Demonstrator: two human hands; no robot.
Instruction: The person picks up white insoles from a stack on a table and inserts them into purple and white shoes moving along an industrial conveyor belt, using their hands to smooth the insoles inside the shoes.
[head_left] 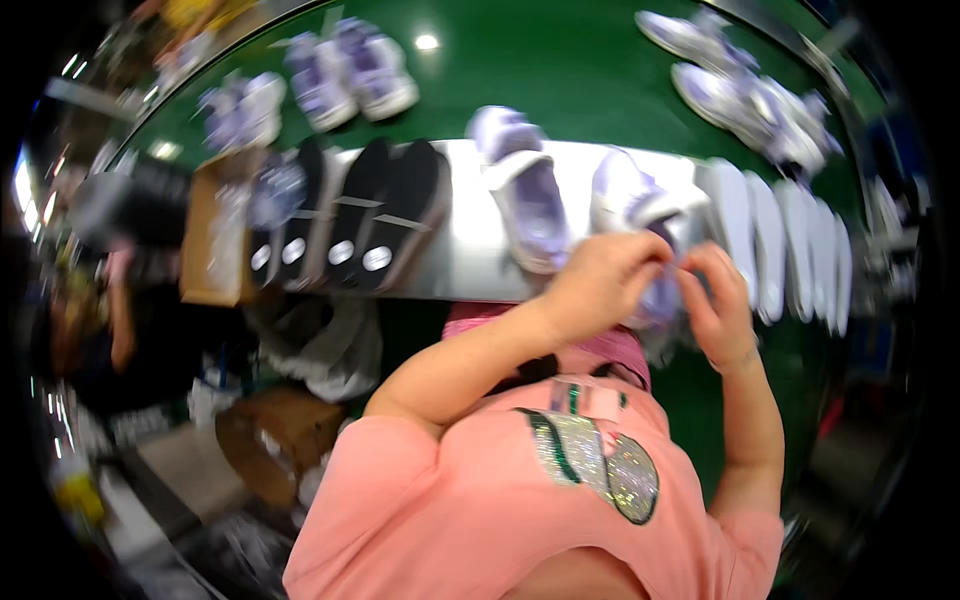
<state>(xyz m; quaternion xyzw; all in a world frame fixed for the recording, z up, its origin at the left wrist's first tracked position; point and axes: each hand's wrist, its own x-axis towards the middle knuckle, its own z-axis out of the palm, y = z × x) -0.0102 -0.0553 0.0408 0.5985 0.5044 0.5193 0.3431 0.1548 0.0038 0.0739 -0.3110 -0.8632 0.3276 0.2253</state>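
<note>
A lavender and white shoe (617, 188) stands at the front of the bench, and both my hands are over its near end. My left hand (610, 285) reaches across from the left with its fingers pinched together beside the shoe's opening. My right hand (722, 310) is just right of it, thumb and forefinger bent together close to the left fingertips. Blur hides whatever lies between the fingers of either hand. To the left stands a similar shoe (540, 205) with a white strap, untouched, its opening facing me.
Black insoles (385, 215) lie on the steel strip (478, 262) at left, by a cardboard box (205, 240) holding clear plastic. White insoles (768, 245) line the right. More lavender shoes (365, 70) and another group (745, 90) sit on the green surface (540, 55) behind.
</note>
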